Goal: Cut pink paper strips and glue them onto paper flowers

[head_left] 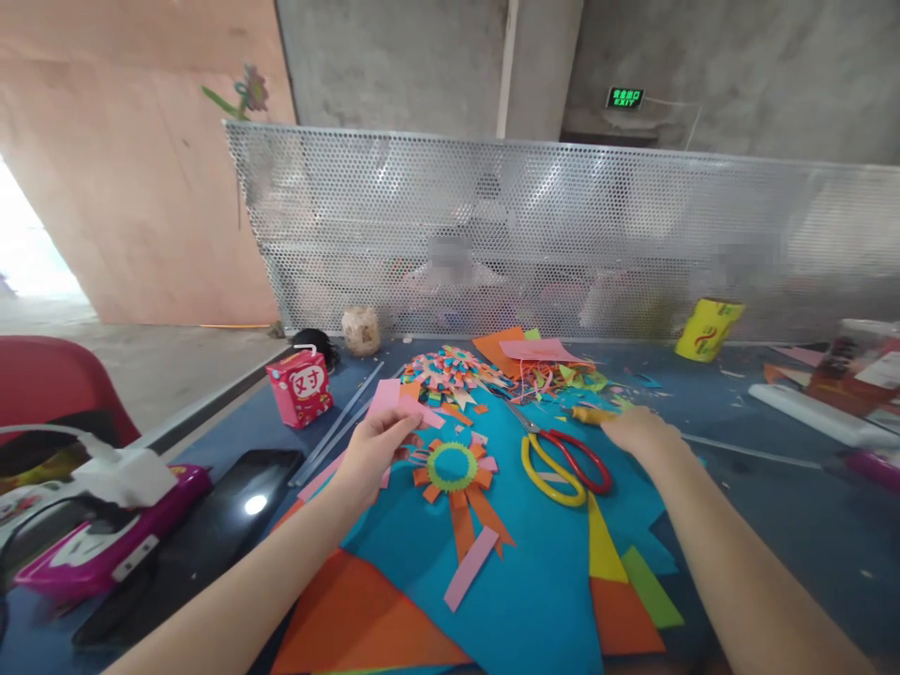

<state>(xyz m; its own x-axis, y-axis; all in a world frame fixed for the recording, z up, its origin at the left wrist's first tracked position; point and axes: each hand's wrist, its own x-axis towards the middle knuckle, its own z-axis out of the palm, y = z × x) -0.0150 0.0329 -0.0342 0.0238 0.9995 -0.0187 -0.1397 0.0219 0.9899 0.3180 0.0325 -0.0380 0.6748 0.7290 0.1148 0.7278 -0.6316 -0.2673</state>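
Note:
My left hand (380, 452) is closed in a pinch over the left side of the work, its fingertips on a small pink felt piece (420, 457). Right beside it lies a felt rosette (481, 476) with an orange and pink rim, a green toothed ring and orange tails. A loose pink strip (471, 569) rests below the rosette on a blue felt sheet (541, 572). My right hand (638, 433) is closed around a yellowish tool (592, 414) with a narrow dark tip; its body is hidden. Scissors (568, 464) with red and yellow handles lie between my hands.
Behind the work are finished felt rosettes (450, 368) and a heap of scraps (562, 378). Clear rods (344, 412), a red drink box (301, 386), a phone (211, 525) and a purple power strip (112, 534) sit left. A yellow roll (709, 330) stands before the perforated metal screen (597, 253).

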